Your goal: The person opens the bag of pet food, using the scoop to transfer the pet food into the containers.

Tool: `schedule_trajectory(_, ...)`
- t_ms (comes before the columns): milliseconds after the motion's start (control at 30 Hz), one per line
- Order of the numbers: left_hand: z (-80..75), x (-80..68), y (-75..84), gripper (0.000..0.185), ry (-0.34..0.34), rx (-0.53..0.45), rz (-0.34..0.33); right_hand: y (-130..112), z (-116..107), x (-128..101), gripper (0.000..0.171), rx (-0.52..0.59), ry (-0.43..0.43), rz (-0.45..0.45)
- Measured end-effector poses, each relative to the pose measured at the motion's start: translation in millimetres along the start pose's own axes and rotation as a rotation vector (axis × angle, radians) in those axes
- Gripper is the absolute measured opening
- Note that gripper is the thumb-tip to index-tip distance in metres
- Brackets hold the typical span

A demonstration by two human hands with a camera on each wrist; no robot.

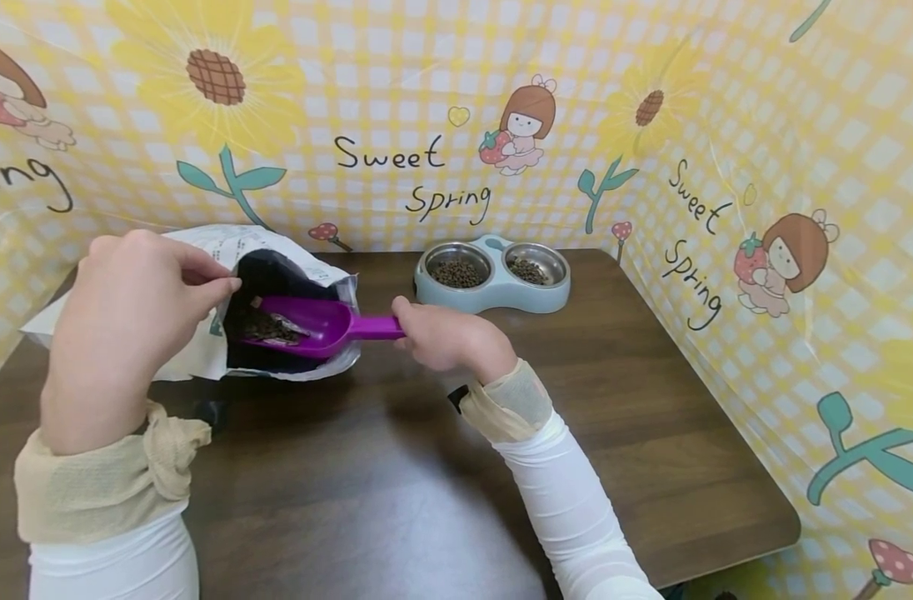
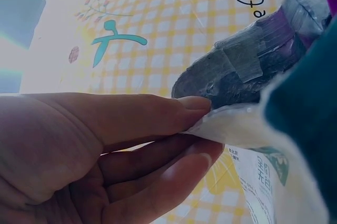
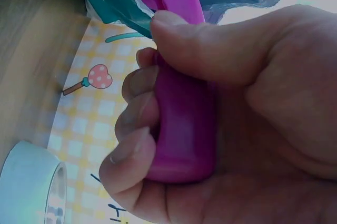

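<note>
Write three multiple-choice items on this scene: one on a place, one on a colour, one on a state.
1. Where is the scoop's head?
A. in the bag's mouth
B. over the feeder
C. flat on the table

2. What colour is the scoop?
A. green
B. purple
C. white

3. What state are the feeder's two bowls in?
A. upturned
B. bare
C. holding kibble

Answers:
1. A: the head view shows the scoop inside the open bag, whose edge the left hand pinches.
2. B: its handle is purple in the right hand.
3. C: brown kibble lies in both bowls.

Dark wooden table [image 1: 396,500], yellow cartoon backdrop [image 1: 396,100]
</note>
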State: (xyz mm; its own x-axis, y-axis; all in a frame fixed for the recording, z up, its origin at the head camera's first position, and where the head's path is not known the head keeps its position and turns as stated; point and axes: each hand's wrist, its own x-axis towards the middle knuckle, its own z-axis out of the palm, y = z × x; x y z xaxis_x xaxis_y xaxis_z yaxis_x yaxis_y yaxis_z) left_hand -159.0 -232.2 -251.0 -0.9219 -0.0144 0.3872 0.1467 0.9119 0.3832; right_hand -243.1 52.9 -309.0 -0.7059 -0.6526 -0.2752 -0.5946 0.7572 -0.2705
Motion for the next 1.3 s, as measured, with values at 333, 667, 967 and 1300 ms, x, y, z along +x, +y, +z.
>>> schedule_trajectory(333, 0.2, 1.8, 0.4, 0.018, -0.006, -0.001, 0.006, 8.2, -0.1, 1.2, 0.017, 0.018, 0.000, 0.013)
schedule_trajectory(667, 1.2, 1.6, -0.1, 0.018, -0.004, -0.006, 0.004, 14.4, -5.6, -5.8, 0.015, 0.067, 0.006, -0.019)
schedule_trajectory(967, 1.7, 0.7, 0.0, 0.019, 0.001, -0.009, 0.001, 19.2, -15.1, -19.6, 0.015, 0.081, 0.029, -0.040)
schedule_trajectory(1300, 2.1, -0.1, 2.2, 0.018, 0.041, -0.012, -0.011, 33.0, -21.1, -28.1, 0.011, 0.107, 0.030, -0.076)
